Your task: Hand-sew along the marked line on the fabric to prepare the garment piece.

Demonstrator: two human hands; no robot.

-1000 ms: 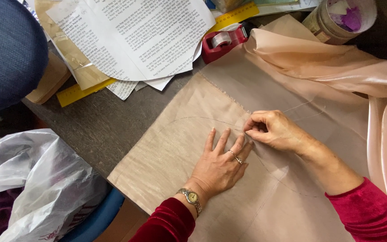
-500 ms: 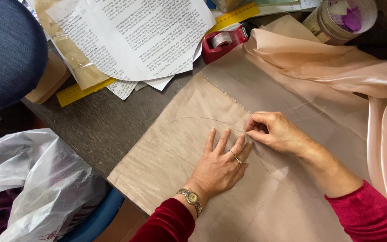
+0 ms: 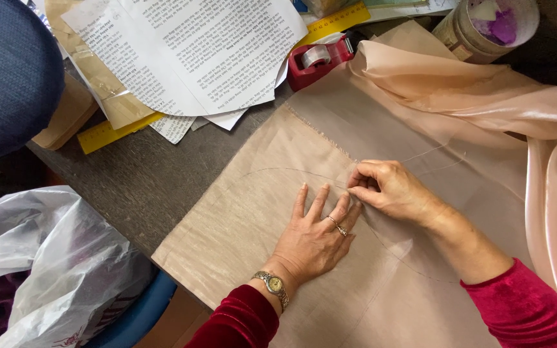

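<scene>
While the left hand [image 3: 314, 238] lies flat with fingers spread on the tan cloth [image 3: 259, 225], the right hand [image 3: 391, 190] is curled, its fingertips pinched together on the cloth just beside the left fingertips; what they pinch is too small to tell. Above, curved sheets of printed paper [image 3: 195, 51] overlap a yellow ruler [image 3: 107, 134], with a red tape dispenser [image 3: 317, 59] beside them and a round tub [image 3: 488, 26] at the top right. Pink shiny fabric [image 3: 504, 103] drapes over the dark grey table [image 3: 143, 180]. A white plastic bag [image 3: 40, 264] sits low left.
</scene>
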